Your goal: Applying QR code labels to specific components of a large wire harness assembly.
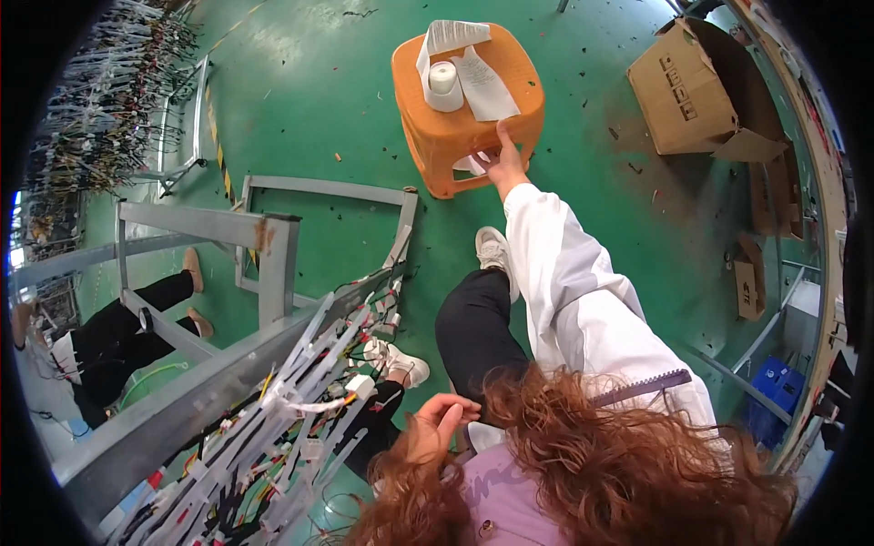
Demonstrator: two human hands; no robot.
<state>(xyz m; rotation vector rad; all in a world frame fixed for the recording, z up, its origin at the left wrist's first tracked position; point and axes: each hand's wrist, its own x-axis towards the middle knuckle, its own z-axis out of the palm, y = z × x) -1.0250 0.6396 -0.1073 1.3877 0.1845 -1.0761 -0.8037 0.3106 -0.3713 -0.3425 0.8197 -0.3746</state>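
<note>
My right hand (503,164), arm stretched forward in a white sleeve, grips the near edge of an orange plastic stool (416,125). The thumb lies on its rim and the fingers curl under it. On the seat stands a small white roll (443,80) with a curling printed paper strip (457,36). A flat printed sheet (487,86) lies beside it, close to my thumb. My left hand (435,428) is held near my body, fingers loosely bent and apart, with nothing visible in it. Hair hides part of that wrist.
To my left, a grey metal frame (278,273) carries a bundle of cables with white sleeves (273,428). A person in black trousers (137,337) is beyond it. More cables (118,100) hang far left. At right are an open cardboard box (687,91) and a blue bin (774,396).
</note>
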